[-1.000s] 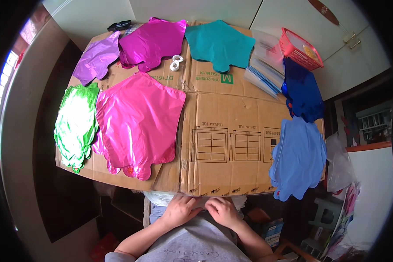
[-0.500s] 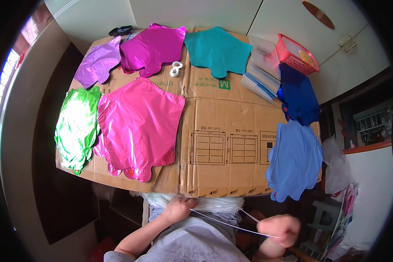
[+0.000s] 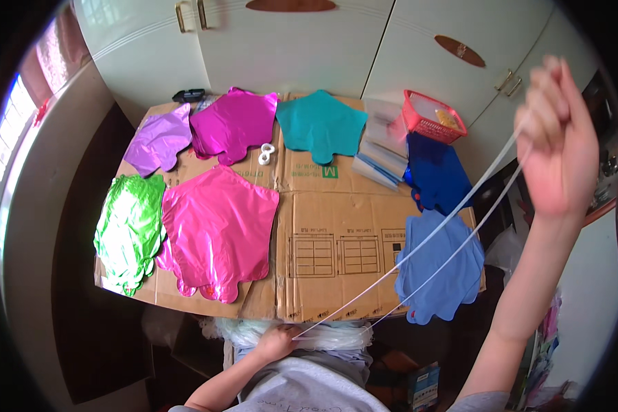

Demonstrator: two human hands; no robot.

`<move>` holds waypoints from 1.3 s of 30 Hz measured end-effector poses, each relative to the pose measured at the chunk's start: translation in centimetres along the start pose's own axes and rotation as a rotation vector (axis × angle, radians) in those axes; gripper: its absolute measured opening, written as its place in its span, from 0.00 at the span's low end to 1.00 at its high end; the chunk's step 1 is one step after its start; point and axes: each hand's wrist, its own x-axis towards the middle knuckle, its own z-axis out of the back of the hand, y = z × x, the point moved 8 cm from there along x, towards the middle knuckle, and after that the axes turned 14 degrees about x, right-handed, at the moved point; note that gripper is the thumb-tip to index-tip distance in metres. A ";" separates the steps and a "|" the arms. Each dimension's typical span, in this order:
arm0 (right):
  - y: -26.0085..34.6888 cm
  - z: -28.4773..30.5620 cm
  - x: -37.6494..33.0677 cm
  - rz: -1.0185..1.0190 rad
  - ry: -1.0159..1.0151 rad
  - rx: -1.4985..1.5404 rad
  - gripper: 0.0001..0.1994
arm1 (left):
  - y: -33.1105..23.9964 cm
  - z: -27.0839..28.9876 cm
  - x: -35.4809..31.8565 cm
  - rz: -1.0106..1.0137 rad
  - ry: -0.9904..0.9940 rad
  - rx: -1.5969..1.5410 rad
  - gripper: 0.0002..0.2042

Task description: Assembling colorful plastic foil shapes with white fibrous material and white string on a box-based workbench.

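Note:
A loose bundle of white ribbon strands [image 3: 336, 335] lies across my lap, just below the table edge. My left hand [image 3: 279, 342] rests on its left part with the fingers curled round strands. High at the right, my right hand [image 3: 553, 134] is closed on a long white ribbon [image 3: 432, 234]. Two lengths of it run taut and slanting from the lap up to that hand, passing in front of a stack of light blue flat foil balloons [image 3: 436, 271]. Close to the left hand, on the table, lies a pink star-shaped foil balloon stack [image 3: 220, 226].
Flat cardboard [image 3: 316, 213] covers the table. Green [image 3: 130, 226], lilac [image 3: 159, 141], magenta [image 3: 233, 127], teal [image 3: 323, 127] and dark blue balloons [image 3: 438, 172] lie around it. A red basket [image 3: 432, 130], clear plastic packets [image 3: 383, 154] and a small white coil [image 3: 266, 154] sit there. Cabinets [image 3: 288, 55] stand behind.
My right hand has swung from beside my lap up to the upper right, drawing the ribbon out long. The left hand stays at the bundle. The view has tilted up.

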 end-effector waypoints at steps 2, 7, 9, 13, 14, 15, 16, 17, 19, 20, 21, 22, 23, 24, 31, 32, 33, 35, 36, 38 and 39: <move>3.7 -2.2 2.2 0.074 0.039 -0.142 0.07 | -0.8 0.0 0.6 -0.052 0.018 -0.024 0.09; 0.2 -6.5 2.9 0.224 0.126 -0.300 0.06 | -3.6 6.0 0.0 -0.255 0.055 0.058 0.29; -4.5 -7.6 1.7 0.053 0.254 -0.460 0.05 | -5.4 10.8 -0.7 -0.338 0.124 -0.076 0.40; -12.4 -6.6 -2.8 -0.310 0.340 -0.743 0.04 | -6.4 20.9 0.5 -0.189 -0.024 -0.405 0.39; -13.8 -5.9 -3.8 -0.386 0.328 -0.833 0.04 | -6.4 23.2 1.1 -0.123 -0.145 -0.480 0.36; -14.8 -6.0 -4.7 -0.436 0.363 -0.823 0.03 | -6.9 25.5 1.4 -0.175 -0.364 -0.450 0.37; -15.5 -6.1 -5.2 -0.410 0.405 -0.878 0.05 | -7.5 27.3 2.2 -0.226 -0.467 -0.460 0.40; -15.9 -6.0 -5.4 -0.391 0.408 -0.868 0.05 | -7.9 28.2 3.1 -0.233 -0.475 -0.491 0.37; -16.7 -5.2 -5.4 -0.349 0.414 -0.844 0.05 | -8.2 30.2 4.8 -0.248 -0.487 -0.549 0.31; -16.1 -4.8 -4.8 -0.291 0.364 -0.812 0.06 | -8.8 31.2 6.0 -0.272 -0.305 -0.317 0.18; -15.6 -3.7 -4.2 -0.264 0.280 -0.863 0.06 | -9.4 32.0 6.6 -0.325 -0.225 -0.418 0.09; -14.9 -2.3 -3.4 -0.225 0.198 -0.907 0.06 | -8.8 32.7 7.1 -0.298 -0.181 -0.586 0.09; -13.8 -0.8 -2.7 -0.182 0.109 -0.960 0.06 | -8.5 33.3 7.6 -0.284 -0.131 -0.758 0.09; -12.9 0.5 -2.2 -0.127 0.054 -0.985 0.06 | -9.1 35.3 7.7 -0.368 -0.182 -0.846 0.11; -17.2 3.6 -1.7 -0.142 0.344 -0.854 0.07 | -9.9 41.8 8.5 -0.568 -0.543 -0.850 0.12; -18.1 3.2 -1.5 -0.161 0.298 -0.622 0.10 | -10.0 42.1 8.7 -0.586 -0.574 -0.684 0.11; -19.3 2.6 -1.3 -0.178 0.251 -0.390 0.12 | -9.8 41.8 9.3 -0.534 -0.547 -0.696 0.10; -21.8 1.8 -1.1 -0.223 0.173 -0.047 0.17 | -9.5 41.7 10.0 -0.478 -0.629 -0.474 0.10; -23.2 1.6 -1.2 -0.250 0.142 0.066 0.19 | -9.1 41.5 10.4 -0.455 -0.653 -0.396 0.10; -24.9 0.8 -1.4 -0.378 0.153 0.223 0.20 | -7.7 40.9 11.3 -0.433 -0.636 -0.420 0.10; -25.0 -0.2 -2.2 -0.475 0.193 0.253 0.18 | -7.0 40.7 11.6 -0.419 -0.627 -0.434 0.11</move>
